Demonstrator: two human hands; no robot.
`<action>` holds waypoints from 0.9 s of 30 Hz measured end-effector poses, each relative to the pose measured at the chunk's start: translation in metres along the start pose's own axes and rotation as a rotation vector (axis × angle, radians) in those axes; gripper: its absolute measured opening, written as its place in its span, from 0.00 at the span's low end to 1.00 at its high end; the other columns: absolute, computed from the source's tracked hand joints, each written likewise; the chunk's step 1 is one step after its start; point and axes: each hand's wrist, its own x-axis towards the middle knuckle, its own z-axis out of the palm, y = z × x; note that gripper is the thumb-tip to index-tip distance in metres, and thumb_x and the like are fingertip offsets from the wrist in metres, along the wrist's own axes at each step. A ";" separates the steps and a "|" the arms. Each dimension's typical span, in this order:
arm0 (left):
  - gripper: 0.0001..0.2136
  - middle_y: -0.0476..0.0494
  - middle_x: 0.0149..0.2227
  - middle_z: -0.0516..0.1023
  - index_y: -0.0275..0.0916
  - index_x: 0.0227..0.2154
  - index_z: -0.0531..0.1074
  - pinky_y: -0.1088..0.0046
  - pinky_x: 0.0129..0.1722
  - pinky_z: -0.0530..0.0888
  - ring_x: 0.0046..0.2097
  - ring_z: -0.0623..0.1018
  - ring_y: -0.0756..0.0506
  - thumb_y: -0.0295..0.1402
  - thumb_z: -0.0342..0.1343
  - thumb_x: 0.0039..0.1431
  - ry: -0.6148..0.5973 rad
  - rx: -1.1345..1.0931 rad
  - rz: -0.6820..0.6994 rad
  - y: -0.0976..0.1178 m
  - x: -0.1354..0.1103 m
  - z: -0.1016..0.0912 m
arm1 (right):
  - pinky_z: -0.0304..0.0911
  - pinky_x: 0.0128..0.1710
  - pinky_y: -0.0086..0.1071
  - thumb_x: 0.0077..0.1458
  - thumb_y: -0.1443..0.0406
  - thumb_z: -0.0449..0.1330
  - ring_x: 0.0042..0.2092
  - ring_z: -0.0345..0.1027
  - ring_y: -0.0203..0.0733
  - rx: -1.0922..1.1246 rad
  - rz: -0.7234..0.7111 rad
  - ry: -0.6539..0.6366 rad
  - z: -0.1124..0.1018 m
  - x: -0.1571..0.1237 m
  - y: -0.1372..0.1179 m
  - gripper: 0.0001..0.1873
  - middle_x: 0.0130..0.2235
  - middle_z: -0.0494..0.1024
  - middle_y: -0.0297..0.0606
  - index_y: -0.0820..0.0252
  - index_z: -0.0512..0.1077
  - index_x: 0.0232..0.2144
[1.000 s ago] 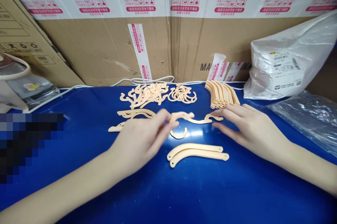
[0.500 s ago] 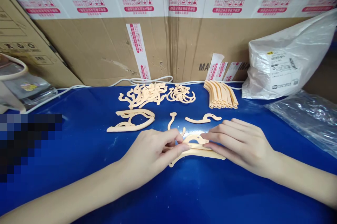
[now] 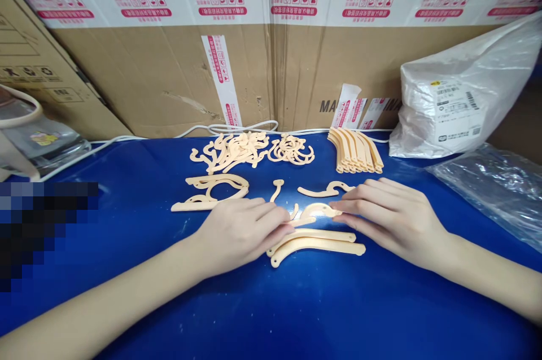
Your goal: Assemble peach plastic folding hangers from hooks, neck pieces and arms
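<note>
A cream plastic hanger piece with an arched middle [image 3: 317, 209] lies between my hands. My left hand [image 3: 248, 230] is closed on its left end, hiding the tip. At its right end, the fingertips of my right hand [image 3: 387, 216] pinch the rounded tab. Just below, two long curved hanger arms [image 3: 319, 245] lie side by side on the blue table [image 3: 271, 303]. Another arched piece [image 3: 319, 191] rests above, partly behind my right fingers. A small hook [image 3: 277, 189] and a short curved bit [image 3: 294, 211] are close to my left fingers.
A folded hanger assembly [image 3: 228, 178] lies left. Behind it are a pile of hooks [image 3: 237, 151], a heap of curved pieces [image 3: 292, 149] and stacked hanger arms [image 3: 355, 151]. Cardboard boxes [image 3: 169, 66] stand at the back, a white plastic bag [image 3: 440, 112] right, a clear jug [image 3: 42, 134] left.
Both hands have moved away from me, carrying the arched piece off the two long arms, which now lie uncovered on the table. My right hand now partly covers the other arched piece.
</note>
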 end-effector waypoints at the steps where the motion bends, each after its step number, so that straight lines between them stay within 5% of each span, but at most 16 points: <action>1: 0.07 0.51 0.28 0.76 0.37 0.33 0.71 0.76 0.27 0.67 0.28 0.75 0.50 0.32 0.52 0.64 0.012 0.046 0.043 -0.004 0.000 0.001 | 0.58 0.33 0.31 0.60 0.66 0.57 0.35 0.68 0.37 -0.008 0.009 -0.003 0.000 -0.001 0.003 0.05 0.36 0.77 0.37 0.60 0.72 0.38; 9: 0.07 0.48 0.36 0.77 0.36 0.41 0.73 0.76 0.32 0.72 0.37 0.76 0.48 0.29 0.51 0.64 0.015 0.127 0.044 -0.010 0.000 0.004 | 0.61 0.37 0.32 0.60 0.66 0.57 0.38 0.70 0.38 -0.031 0.053 -0.023 -0.001 -0.002 0.018 0.06 0.38 0.77 0.36 0.60 0.72 0.39; 27: 0.08 0.49 0.40 0.78 0.38 0.45 0.71 0.77 0.35 0.71 0.39 0.76 0.50 0.27 0.50 0.65 0.063 0.001 0.061 -0.013 -0.005 0.006 | 0.61 0.36 0.31 0.58 0.67 0.60 0.38 0.69 0.38 -0.144 -0.038 0.018 0.001 0.002 0.004 0.11 0.40 0.78 0.39 0.63 0.71 0.44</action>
